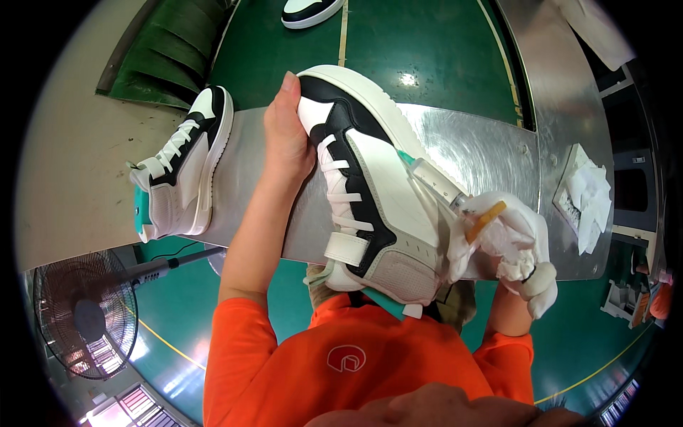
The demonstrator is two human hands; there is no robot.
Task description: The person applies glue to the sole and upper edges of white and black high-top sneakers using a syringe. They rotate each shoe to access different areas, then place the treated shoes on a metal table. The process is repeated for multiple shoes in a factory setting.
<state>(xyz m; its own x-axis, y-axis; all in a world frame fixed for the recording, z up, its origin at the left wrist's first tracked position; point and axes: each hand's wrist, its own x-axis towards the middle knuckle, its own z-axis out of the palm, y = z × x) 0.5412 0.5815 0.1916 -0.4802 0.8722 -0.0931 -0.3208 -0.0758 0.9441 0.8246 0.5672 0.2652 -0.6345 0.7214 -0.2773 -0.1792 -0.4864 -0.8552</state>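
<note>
A white, black and grey high-top sneaker (388,185) is held up in front of me, its toe pointing away and its sole edge turned to the right. My left hand (287,135) is bare and wraps around the toe end. In my right hand (509,242), which wears a white glove, is a clear syringe (435,179) with a teal tip. That tip meets the seam between the upper and the white sole. A yellow-brown strip (486,220) shows at the gloved fingers; what it is I cannot tell. A matching sneaker (186,167) stands to the left.
A metal work surface (484,139) lies beneath the sneaker, with a green conveyor belt (441,53) beyond it. Another shoe (310,13) sits on the belt at the top. Crumpled white sheets (589,196) lie at the right. A fan (87,317) stands at lower left.
</note>
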